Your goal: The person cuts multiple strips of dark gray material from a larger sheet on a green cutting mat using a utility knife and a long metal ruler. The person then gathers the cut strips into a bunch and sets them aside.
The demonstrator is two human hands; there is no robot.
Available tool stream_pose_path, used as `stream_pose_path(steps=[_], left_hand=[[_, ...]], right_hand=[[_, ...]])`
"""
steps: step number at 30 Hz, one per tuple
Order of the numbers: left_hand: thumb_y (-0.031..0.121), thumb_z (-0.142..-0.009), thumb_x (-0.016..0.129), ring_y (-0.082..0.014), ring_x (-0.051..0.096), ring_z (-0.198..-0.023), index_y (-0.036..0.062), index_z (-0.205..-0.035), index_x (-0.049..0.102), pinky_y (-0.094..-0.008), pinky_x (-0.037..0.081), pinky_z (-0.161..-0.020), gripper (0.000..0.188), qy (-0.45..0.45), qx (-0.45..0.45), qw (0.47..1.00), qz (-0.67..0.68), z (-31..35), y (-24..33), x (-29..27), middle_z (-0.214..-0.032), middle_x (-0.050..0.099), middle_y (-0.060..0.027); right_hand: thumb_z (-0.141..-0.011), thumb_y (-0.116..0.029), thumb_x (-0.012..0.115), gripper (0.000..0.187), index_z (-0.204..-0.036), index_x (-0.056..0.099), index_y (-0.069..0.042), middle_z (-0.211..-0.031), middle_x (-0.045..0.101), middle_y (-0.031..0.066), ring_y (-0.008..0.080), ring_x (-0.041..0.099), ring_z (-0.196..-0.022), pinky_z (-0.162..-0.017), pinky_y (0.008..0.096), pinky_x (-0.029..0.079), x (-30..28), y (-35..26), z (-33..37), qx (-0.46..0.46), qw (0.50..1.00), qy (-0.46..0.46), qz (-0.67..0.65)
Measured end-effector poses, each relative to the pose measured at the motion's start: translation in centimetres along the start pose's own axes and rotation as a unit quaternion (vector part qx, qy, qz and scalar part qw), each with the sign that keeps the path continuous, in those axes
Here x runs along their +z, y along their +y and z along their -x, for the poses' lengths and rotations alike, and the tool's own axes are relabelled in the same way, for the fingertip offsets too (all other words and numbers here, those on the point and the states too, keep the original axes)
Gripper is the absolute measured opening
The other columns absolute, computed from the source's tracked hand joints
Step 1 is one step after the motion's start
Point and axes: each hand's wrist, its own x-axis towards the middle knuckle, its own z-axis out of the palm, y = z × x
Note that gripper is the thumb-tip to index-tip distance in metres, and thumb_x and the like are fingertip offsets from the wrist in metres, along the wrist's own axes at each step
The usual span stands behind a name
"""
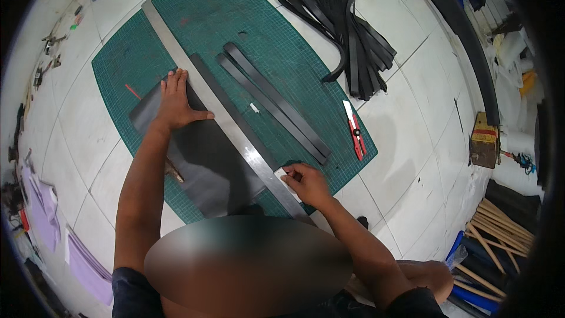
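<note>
My left hand (175, 106) lies spread on a black sheet of leather-like material (203, 162), its fingertips and thumb at the edge of a long metal ruler (215, 112). The ruler runs slantwise over the sheet, and a narrow black strip of material shows along its right side. Near the ruler's closer end, my right hand (307, 184) pinches a small flat white piece (288, 185) against the ruler's right side. What kind of piece it is I cannot make out. Under everything is a green cutting mat (176, 209). Two cut black strips (273, 103) lie right of the ruler.
A red utility knife (355, 132) with its blade out rests on the mat's right edge. Beyond it, a bundle of black straps (359, 41) lies on the white tiled floor (406, 135). Wooden sticks (500, 229) are piled at the right, lilac sheets (88, 265) at the left.
</note>
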Motion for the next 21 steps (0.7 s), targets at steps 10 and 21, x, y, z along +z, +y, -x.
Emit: stream_pose_path(steps=[10, 21], left_hand=[[0.069, -0.049, 0.088, -0.0426, 0.012, -0.152, -0.0059, -0.153, 0.022, -0.0571, 0.01, -0.123, 0.144, -0.003, -0.004, 1.0, -0.003, 0.0, 0.4, -0.4, -0.159, 0.024, -0.0257], [0.076, -0.05, 0.083, -0.0432, 0.008, -0.153, -0.0088, -0.154, 0.017, -0.0561, 0.006, -0.123, 0.15, -0.08, -0.039, 0.994, -0.06, -0.6, 1.7, -1.6, -0.162, 0.018, -0.0269]], right_hand=[[-0.088, -0.019, 0.078, 0.03, -0.111, 0.073, -0.001, -0.088, 0.066, 0.0084, 0.0154, 0.063, -0.074, -0.068, 0.0296, 0.051, 0.8, 1.1, 0.0, -0.004, 1.0, 0.014, -0.028], [-0.088, -0.028, 0.075, 0.027, -0.104, 0.071, -0.006, -0.089, 0.069, 0.0111, 0.0264, 0.068, -0.077, -0.071, 0.0378, 0.054, -1.8, 3.3, 1.6, -0.017, 0.997, -0.055, 0.046]])
